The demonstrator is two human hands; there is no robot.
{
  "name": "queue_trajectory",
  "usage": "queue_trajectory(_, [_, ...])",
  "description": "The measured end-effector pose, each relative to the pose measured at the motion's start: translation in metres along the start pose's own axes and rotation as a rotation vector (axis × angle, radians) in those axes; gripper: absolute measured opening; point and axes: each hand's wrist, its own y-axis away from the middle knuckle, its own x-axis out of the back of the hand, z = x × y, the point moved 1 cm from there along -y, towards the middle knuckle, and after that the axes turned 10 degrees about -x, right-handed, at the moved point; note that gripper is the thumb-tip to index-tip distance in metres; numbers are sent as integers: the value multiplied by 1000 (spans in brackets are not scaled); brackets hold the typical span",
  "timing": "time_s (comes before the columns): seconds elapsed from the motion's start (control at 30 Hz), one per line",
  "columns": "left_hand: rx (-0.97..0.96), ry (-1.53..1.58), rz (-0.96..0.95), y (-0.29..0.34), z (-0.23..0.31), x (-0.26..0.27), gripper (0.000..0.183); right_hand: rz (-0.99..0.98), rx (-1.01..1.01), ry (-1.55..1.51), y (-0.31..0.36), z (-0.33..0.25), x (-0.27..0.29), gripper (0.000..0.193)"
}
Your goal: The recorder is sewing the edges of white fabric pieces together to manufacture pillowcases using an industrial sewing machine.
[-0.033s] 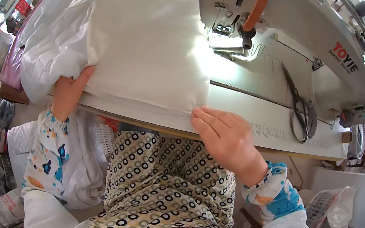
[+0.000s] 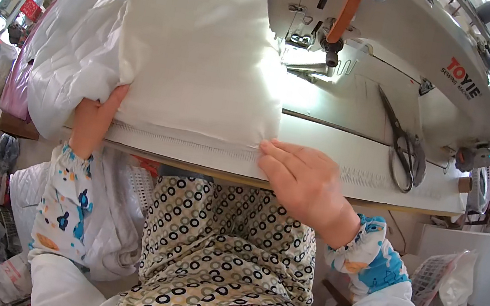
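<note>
Right hand (image 2: pixel 308 187): thumb and fingers drawn together, pinching the near right corner of a smooth, cream satin cloth (image 2: pixel 200 73), close to the near edge of a white tabletop (image 2: pixel 341 149).
Left hand (image 2: pixel 94 118): thumb raised beside the cloth's near left corner, other fingers slipping out of sight under a shiny white quilted fabric (image 2: pixel 60 48); from here I cannot tell whether they pinch it.
Satin: spread over the left part of the tabletop, its near edge running roughly along the tabletop's near edge.
Ruled strip: a pale scale with fine black marks (image 2: pixel 194 143) lies between the cloth and the tabletop's near edge.
Quilting: bunched against the cloth's left side, toward the tabletop's left edge.
Machine: a pale grey sewing machine (image 2: pixel 402 40) with an orange strip (image 2: pixel 347 7) at its head, a bright glow falling beside the cloth's right edge.
Scissors: black-handled metal scissors (image 2: pixel 401 138), toward the tabletop's right edge, handles facing the near edge.
Right end: a small brown cylinder (image 2: pixel 464 184) by the tabletop's near right corner.
Lap: a cream apron with dark rings (image 2: pixel 229 242), below the near edge.
</note>
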Motion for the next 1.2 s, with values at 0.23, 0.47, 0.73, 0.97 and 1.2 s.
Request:
queue_trajectory(0.23, [-119,-57,-77,-46,-20,-16,44,37,-3,-2,-30,28,-11,16])
queue_trajectory(0.47, [-222,-209,-75,-99,-52,-34,55,-65,-133,121,-58,38,-18,11])
queue_trajectory(0.73, [-229,-192,-33,-136,-56,-51,48,119,-315,1,-52,57,-19,11])
queue_trajectory(0.97, [-267,-215,57,-144,-53,-59,40,350,-667,-362,-53,74,-6,11])
queue_trajectory(1.2, [-333,-136,117,-146,-62,-60,34,303,-770,-619,-55,76,-7,17])
